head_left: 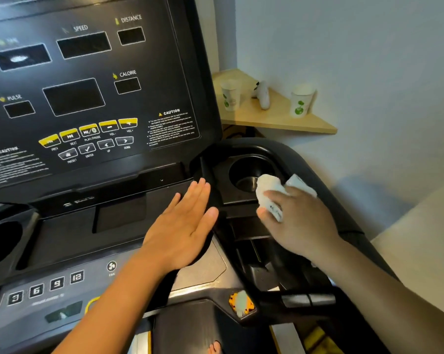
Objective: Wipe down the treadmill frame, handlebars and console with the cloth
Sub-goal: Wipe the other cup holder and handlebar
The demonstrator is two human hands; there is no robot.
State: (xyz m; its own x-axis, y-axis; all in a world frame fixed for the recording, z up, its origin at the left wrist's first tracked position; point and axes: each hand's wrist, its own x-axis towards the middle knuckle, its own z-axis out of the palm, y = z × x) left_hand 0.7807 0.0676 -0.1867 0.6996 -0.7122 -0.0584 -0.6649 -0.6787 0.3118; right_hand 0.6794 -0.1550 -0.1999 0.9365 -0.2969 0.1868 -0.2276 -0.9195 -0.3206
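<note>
At the right end of the treadmill's console [88, 85], in the head view, the right hand [301, 221] has its grip clenched on the white cloth [268, 191]. Fingers and thumb curl round the bunched wad, which sits on the near rim of the right cup holder [243, 172], partly over its well. The left hand [182, 226] is flat with straight fingers, its grip released, over the shallow tray [118, 215] below the display. Whether the palm touches the plastic I cannot tell.

The cloth looks soft, light and limp. It should fold into the round well and over the moulded ridges, but loose tails could drag, so holding it balled in the fingers, as now, seems the best hold. The console plastic looks hard and glossy, so light pressure should do. The buttons [88, 139] along the display's lower edge might respond to a firm press.

The side rail [348, 227] curves round the outer edge of the cup holder, close to the wall [369, 72], and room looks tight there. Beyond the console's far right corner a wooden shelf [279, 121] carries two paper cups [231, 95] and a small white object [261, 95], which a wide upward sweep could knock. Leftward the deck runs open to the left cup holder [1, 241].
</note>
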